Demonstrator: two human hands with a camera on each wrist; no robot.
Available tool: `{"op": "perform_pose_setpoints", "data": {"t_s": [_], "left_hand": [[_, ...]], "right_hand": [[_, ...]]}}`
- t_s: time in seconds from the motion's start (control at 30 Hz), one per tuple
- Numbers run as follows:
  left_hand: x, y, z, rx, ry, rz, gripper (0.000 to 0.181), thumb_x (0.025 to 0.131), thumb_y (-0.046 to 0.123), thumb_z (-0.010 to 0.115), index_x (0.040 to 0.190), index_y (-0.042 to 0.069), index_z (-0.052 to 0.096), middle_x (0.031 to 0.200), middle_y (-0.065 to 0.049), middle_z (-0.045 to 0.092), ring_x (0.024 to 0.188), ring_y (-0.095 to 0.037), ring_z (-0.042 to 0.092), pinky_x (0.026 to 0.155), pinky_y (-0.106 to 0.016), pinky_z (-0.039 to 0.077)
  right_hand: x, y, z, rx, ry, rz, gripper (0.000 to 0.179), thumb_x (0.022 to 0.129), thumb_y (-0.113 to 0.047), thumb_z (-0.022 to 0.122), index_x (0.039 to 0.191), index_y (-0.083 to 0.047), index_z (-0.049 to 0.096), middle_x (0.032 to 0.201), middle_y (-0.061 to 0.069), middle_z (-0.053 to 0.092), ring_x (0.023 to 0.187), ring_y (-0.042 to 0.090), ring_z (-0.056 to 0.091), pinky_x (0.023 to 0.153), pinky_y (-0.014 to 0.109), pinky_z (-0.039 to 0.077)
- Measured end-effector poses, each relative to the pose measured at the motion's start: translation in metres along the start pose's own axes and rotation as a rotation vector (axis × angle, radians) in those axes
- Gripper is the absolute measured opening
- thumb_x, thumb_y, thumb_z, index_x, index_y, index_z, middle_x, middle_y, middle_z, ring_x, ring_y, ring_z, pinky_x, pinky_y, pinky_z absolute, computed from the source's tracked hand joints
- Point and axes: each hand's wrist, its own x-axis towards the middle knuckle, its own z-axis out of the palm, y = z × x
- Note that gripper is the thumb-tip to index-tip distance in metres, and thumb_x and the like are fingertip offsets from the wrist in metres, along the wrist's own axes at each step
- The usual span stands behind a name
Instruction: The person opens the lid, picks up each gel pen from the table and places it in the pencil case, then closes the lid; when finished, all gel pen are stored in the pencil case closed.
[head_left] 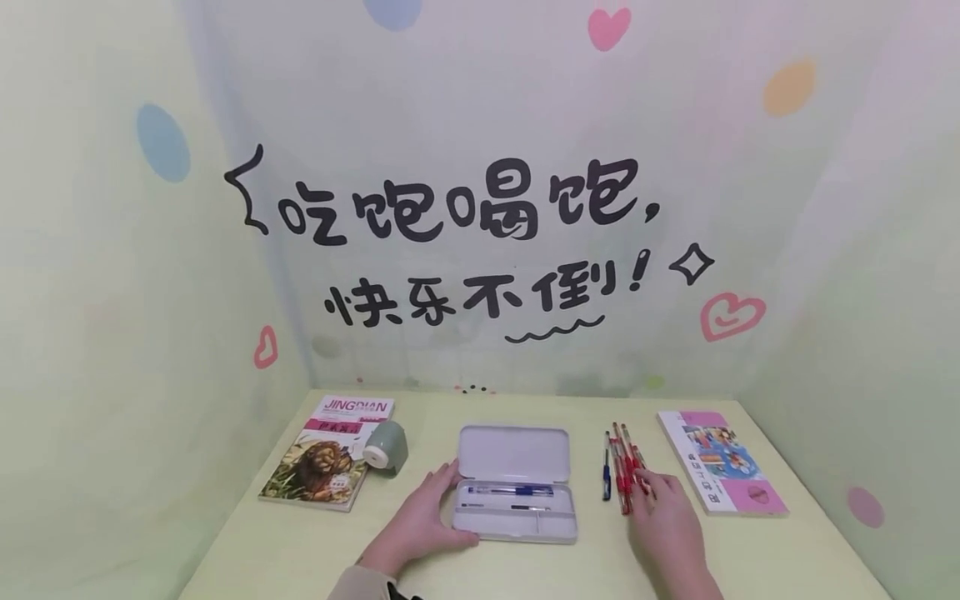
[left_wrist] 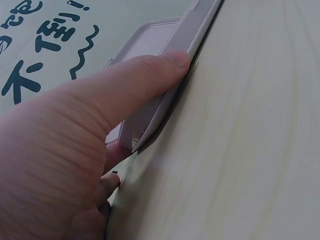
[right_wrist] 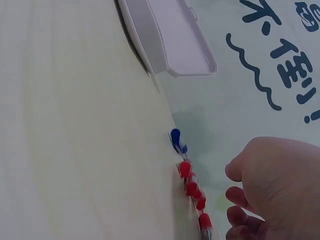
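Observation:
An unfolded pale lilac pencil case (head_left: 501,525) lies on the table with its lid back. A blue pen (head_left: 517,491) and a thinner pale pen with a dark part (head_left: 528,507) are inside. My left hand (head_left: 427,517) grips the case's left end, thumb (left_wrist: 150,75) along its near edge and other fingers round the side. To the right lie several red-capped pens (head_left: 622,475) beside one blue-capped pen (head_left: 606,471). My right hand (head_left: 667,517) hovers at the near end of the red pens, its fingers (right_wrist: 237,197) loosely bent and apart from the caps.
At the left a magazine with a lion cover (head_left: 322,467) lies flat, and a grey-green object with a white round end (head_left: 386,448) overlaps its right edge. A pink-and-white book (head_left: 723,467) lies at the right. A printed backdrop (head_left: 450,358) stands behind the table.

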Motion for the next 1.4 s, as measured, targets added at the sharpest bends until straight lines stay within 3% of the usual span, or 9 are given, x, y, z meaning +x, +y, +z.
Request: {"op": "perform_pose_setpoints", "data": {"t_s": [0.2, 0.33, 0.5, 0.63, 0.87, 1.2, 1.4], "left_hand": [[0.001, 0.001, 0.004, 0.004, -0.001, 0.021, 0.136, 0.067, 0.061, 0.099, 0.175, 0.015, 0.031, 0.176, -0.01, 0.046, 0.165, -0.055, 0.031, 0.135, -0.073, 0.026], [0.001, 0.002, 0.003, 0.004, -0.002, 0.024, 0.136, 0.066, 0.061, 0.1, 0.175, 0.015, 0.031, 0.175, -0.011, 0.046, 0.164, -0.056, 0.031, 0.134, -0.074, 0.026], [0.0, 0.002, 0.002, 0.013, -0.002, 0.02, 0.136, 0.067, 0.061, 0.099, 0.174, 0.012, 0.031, 0.174, -0.012, 0.047, 0.164, -0.057, 0.031, 0.134, -0.075, 0.027], [-0.002, 0.003, 0.001, 0.014, -0.003, 0.004, 0.136, 0.068, 0.062, 0.099, 0.175, 0.013, 0.03, 0.176, -0.011, 0.045, 0.164, -0.056, 0.03, 0.135, -0.073, 0.026], [-0.003, 0.008, -0.004, -0.011, -0.004, 0.027, 0.135, 0.068, 0.057, 0.1, 0.173, 0.008, 0.031, 0.172, -0.009, 0.052, 0.164, -0.056, 0.03, 0.135, -0.074, 0.025], [-0.002, 0.006, -0.001, 0.011, -0.008, 0.002, 0.135, 0.069, 0.061, 0.098, 0.175, 0.012, 0.03, 0.176, -0.016, 0.043, 0.163, -0.059, 0.03, 0.134, -0.075, 0.027], [-0.003, 0.008, -0.002, 0.004, -0.014, -0.004, 0.135, 0.069, 0.062, 0.098, 0.175, 0.013, 0.029, 0.176, -0.011, 0.045, 0.164, -0.058, 0.028, 0.134, -0.075, 0.026]], "right_hand": [[0.0, 0.019, -0.009, -0.084, 0.008, 0.083, 0.052, 0.109, -0.021, 0.059, 0.152, 0.007, 0.055, 0.142, 0.038, 0.057, 0.125, 0.055, 0.062, 0.102, 0.071, 0.057], [0.001, 0.024, -0.01, -0.127, -0.031, 0.11, 0.054, 0.108, -0.022, 0.059, 0.148, 0.013, 0.055, 0.137, 0.042, 0.058, 0.122, 0.056, 0.063, 0.099, 0.07, 0.058], [0.003, 0.027, -0.01, -0.174, -0.096, 0.136, 0.052, 0.106, -0.023, 0.06, 0.14, 0.016, 0.061, 0.123, 0.038, 0.063, 0.112, 0.048, 0.066, 0.09, 0.063, 0.062], [0.005, 0.029, -0.01, -0.178, -0.112, 0.14, 0.049, 0.106, -0.021, 0.06, 0.139, 0.015, 0.062, 0.121, 0.037, 0.065, 0.109, 0.046, 0.067, 0.086, 0.063, 0.063], [0.008, 0.029, -0.01, -0.161, -0.101, 0.147, 0.044, 0.106, -0.017, 0.06, 0.138, 0.013, 0.065, 0.122, 0.036, 0.067, 0.111, 0.047, 0.068, 0.086, 0.062, 0.064], [0.009, 0.028, -0.013, -0.141, -0.096, 0.162, 0.041, 0.104, -0.013, 0.059, 0.136, 0.013, 0.065, 0.124, 0.037, 0.066, 0.113, 0.05, 0.067, 0.086, 0.063, 0.064], [0.009, 0.026, -0.012, -0.137, -0.099, 0.186, 0.044, 0.105, -0.015, 0.058, 0.137, 0.015, 0.063, 0.124, 0.038, 0.064, 0.112, 0.051, 0.068, 0.086, 0.064, 0.064]]}}
